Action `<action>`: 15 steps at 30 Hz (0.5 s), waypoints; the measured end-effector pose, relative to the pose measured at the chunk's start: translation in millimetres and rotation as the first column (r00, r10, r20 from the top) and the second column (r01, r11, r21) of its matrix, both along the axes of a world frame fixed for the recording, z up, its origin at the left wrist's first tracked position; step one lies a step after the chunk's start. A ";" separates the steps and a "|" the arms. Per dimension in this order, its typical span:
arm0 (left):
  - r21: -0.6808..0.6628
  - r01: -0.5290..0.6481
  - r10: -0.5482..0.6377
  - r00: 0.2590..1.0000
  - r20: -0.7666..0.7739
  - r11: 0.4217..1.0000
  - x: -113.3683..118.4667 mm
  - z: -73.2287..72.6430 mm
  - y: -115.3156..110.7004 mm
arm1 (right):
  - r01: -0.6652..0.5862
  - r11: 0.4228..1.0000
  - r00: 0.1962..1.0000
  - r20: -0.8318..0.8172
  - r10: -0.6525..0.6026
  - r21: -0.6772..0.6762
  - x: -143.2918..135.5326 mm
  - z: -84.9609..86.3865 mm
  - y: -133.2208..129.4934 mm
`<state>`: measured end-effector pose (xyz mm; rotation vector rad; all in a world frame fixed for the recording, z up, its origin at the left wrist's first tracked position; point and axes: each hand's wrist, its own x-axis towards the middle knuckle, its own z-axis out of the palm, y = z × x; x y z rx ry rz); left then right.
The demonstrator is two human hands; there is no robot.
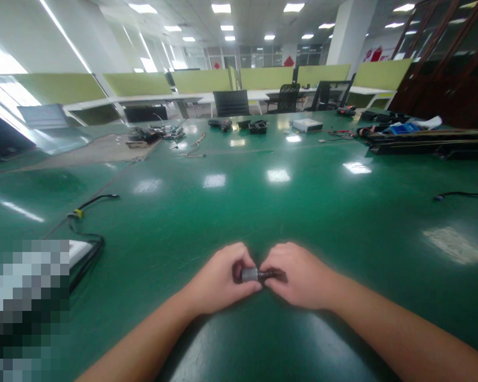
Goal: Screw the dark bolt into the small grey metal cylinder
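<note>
Just above the green tabletop, both of my hands meet over a small part: a short grey cylinder (249,274) with a thin dark shaft (266,275), which looks ridged, coming out of its right end. My left hand (223,278) is closed around the grey cylinder, its thumb below and its fingers above. The thumb and fingers of my right hand (298,276) pinch the dark shaft. The part lies level between the hands, pointing left to right. Its two outer ends are partly hidden by my palms and fingers, so its exact kind cannot be made out.
The glossy green table (239,212) spreads out ahead. A black cable (97,199) and a pixelated object (24,286) lie at left; another cable (462,195) is at right. Far back are a white box (306,125), several small devices and long black bars (414,143).
</note>
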<state>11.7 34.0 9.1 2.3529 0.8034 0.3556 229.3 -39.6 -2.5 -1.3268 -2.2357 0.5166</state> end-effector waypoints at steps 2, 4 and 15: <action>-0.003 -0.006 0.006 1.000 0.003 1.000 0.6 -0.1 0.2 | 0.002 1.000 1.000 0.009 -0.002 -0.007 1.2 0.0 0.2; -0.009 -0.009 0.009 1.000 -0.002 1.000 1.2 0.1 0.2 | 0.011 1.000 1.000 0.019 -0.011 -0.010 2.5 0.4 0.5; -0.031 -0.001 0.001 1.000 -0.008 1.000 -0.4 -0.3 0.8 | 0.029 0.999 0.998 0.051 -0.029 -0.016 7.9 2.3 -0.5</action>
